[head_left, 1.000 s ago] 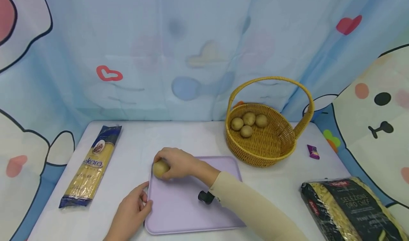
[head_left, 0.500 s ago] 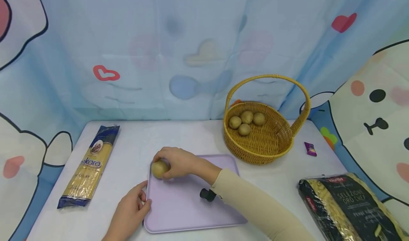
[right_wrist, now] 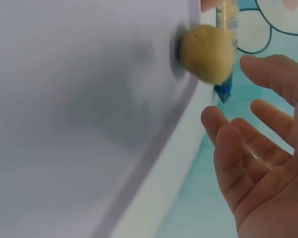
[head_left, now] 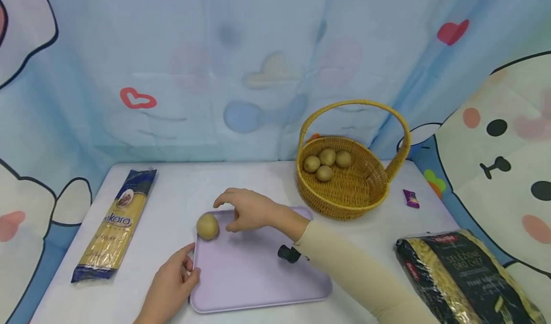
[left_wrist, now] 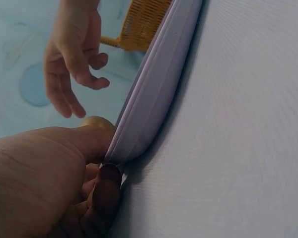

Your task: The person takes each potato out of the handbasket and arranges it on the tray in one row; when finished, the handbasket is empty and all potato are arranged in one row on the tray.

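A round yellow-brown potato (head_left: 207,226) sits at the far left corner of the lilac tray (head_left: 262,276). My right hand (head_left: 254,209) hovers above the tray just right of the potato, holding nothing. In the right wrist view, its fingers (right_wrist: 228,163) are spread and apart from the potato (right_wrist: 207,53). My left hand (head_left: 170,278) holds the tray's left edge; the left wrist view shows the thumb (left_wrist: 92,141) and a finger pinching the tray's rim (left_wrist: 149,104). Several more potatoes (head_left: 327,157) lie in the left part of a wicker basket (head_left: 344,211).
A spaghetti packet (head_left: 115,228) lies at the table's left. A black penne pasta bag (head_left: 467,276) is at the front right, with a small purple wrapped sweet (head_left: 411,199) behind it. A printed blue curtain (head_left: 193,75) hangs behind the table.
My right hand has let go of the potato, opened its fingers and moved up and right. The potato stays in the tray corner. My left hand keeps its hold on the tray.
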Demonstrator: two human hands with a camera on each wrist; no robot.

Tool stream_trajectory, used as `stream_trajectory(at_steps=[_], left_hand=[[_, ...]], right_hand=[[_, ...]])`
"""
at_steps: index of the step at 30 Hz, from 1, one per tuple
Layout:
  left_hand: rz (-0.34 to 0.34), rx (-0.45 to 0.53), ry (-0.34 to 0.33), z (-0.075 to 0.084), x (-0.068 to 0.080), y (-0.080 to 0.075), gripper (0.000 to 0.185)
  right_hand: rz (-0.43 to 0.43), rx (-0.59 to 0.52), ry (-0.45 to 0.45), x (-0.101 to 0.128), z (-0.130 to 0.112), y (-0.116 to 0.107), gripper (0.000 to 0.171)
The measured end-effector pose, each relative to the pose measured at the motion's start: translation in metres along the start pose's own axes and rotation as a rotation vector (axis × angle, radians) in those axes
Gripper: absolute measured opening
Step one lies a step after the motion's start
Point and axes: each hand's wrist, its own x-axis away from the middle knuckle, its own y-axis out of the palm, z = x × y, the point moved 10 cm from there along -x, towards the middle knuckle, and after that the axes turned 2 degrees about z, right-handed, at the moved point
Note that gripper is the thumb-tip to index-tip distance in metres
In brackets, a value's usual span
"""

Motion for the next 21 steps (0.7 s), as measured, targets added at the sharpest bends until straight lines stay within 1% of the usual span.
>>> stream_trajectory(at_steps=[4, 8, 10, 14, 18, 21], left_hand=[[0.004, -0.003, 0.004, -0.002, 0.0, 0.001, 0.056], [-0.006, -0.009, -0.008, -0.004, 0.0, 0.002, 0.056], [-0.009, -0.012, -0.012, -0.004, 0.001, 0.002, 0.056], [-0.006, -0.017, -0.009, -0.004, 0.001, 0.002, 0.056], [-0.004, -0.027, -0.007, -0.003, 0.001, 0.003, 0.056], [-0.003, -0.037, -0.007, -0.002, 0.0, 0.003, 0.056]], right_hand=[[0.021, 0.025, -0.008, 0.011, 0.004, -0.02, 0.056], [0.075, 0.054, -0.015, 0.025, 0.011, -0.047, 0.055], [0.102, 0.044, -0.003, 0.034, 0.016, -0.061, 0.054], [0.166, -0.011, 0.023, 0.053, 0.028, -0.092, 0.051], [0.229, -0.039, 0.061, 0.071, 0.046, -0.118, 0.049], [0.265, -0.041, 0.118, 0.085, 0.064, -0.133, 0.046]])
